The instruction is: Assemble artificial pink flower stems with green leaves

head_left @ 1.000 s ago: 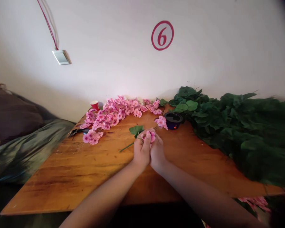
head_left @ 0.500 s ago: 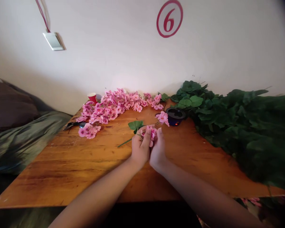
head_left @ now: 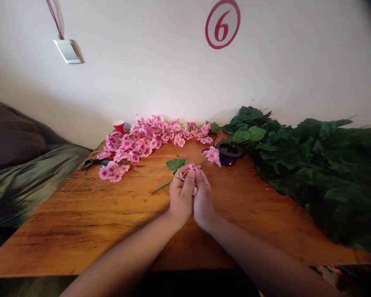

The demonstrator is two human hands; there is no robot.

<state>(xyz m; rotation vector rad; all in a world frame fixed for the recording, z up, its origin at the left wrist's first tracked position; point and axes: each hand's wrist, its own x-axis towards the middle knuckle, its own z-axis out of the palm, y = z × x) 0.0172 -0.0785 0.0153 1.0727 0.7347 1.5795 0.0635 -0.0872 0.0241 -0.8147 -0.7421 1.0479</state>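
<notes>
My left hand [head_left: 181, 194] and my right hand [head_left: 203, 196] are pressed together above the middle of the wooden table [head_left: 111, 222]. Between them, fingers closed round it, is a pink flower cluster [head_left: 194, 190], mostly hidden by the thumbs and palms. A green leaf [head_left: 175, 164] and a green stem [head_left: 160, 188] stick out beyond my left hand. Past my right fingertips, a second pink flower [head_left: 212, 155] sits on a thin stem, close to a dark round pot [head_left: 229, 152] with a small red light.
A long heap of pink flowers [head_left: 136, 144] lies along the back left, beside a red cup [head_left: 119, 127] and a dark tool [head_left: 91, 163]. Green leaves [head_left: 312, 165] are piled on the right. Behind stands a white wall [head_left: 160, 62].
My right hand has closed in against my left, and its fingers now cover more of the pink flower cluster. The view has shifted slightly.
</notes>
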